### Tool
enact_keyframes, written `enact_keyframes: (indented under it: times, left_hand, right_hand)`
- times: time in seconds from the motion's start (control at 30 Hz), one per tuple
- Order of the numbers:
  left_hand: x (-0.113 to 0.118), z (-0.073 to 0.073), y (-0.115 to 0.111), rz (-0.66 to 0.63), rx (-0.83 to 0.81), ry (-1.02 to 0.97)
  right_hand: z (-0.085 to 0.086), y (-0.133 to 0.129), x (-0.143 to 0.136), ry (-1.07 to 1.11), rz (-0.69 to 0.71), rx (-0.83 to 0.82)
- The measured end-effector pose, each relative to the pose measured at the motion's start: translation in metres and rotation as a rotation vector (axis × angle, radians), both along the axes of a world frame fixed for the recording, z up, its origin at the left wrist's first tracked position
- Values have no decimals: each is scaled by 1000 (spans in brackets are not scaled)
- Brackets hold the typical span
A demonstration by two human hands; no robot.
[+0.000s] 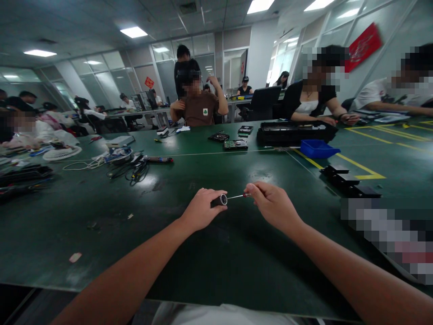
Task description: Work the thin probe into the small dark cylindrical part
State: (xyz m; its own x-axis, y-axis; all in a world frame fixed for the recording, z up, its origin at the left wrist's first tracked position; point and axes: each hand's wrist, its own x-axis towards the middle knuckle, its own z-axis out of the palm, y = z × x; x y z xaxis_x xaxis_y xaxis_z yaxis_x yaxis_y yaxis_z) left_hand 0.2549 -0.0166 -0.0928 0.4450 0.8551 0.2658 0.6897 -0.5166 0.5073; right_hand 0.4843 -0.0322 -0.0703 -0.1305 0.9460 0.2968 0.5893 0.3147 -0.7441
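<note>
My left hand is closed around a short black cylinder with a bright ring at its open end, which faces right. The cylinder's exact kind I cannot make out. In my right hand a small screwdriver is pinched by its red handle. Its thin metal shaft points left, and the tip is at or just inside the ringed end; whether it touches anything inside is hidden. Both hands are above the green table, near its middle.
A cable bundle lies to the left, beside a white round fan part. Hard drives sit ahead. A blue tray, a long black housing and black brackets are on the right. Several people sit around the table.
</note>
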Motion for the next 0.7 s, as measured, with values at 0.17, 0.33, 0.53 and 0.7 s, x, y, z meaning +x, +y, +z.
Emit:
enact_keyframes:
  times: [0.17, 0.33, 0.53, 0.7]
  left_hand:
    - [1, 0, 1, -3, -4, 5]
    - [1, 1, 0, 10, -11, 1]
    - [2, 2, -1, 15, -32, -2]
    - [1, 1, 0, 33, -53, 6]
  right_hand:
    - [-4, 0, -2, 78, 35, 51]
    - [-4, 0, -2, 30, 28, 0]
    - [-6, 0, -3, 197, 41, 1]
    - [-3, 2, -5, 283, 63, -59]
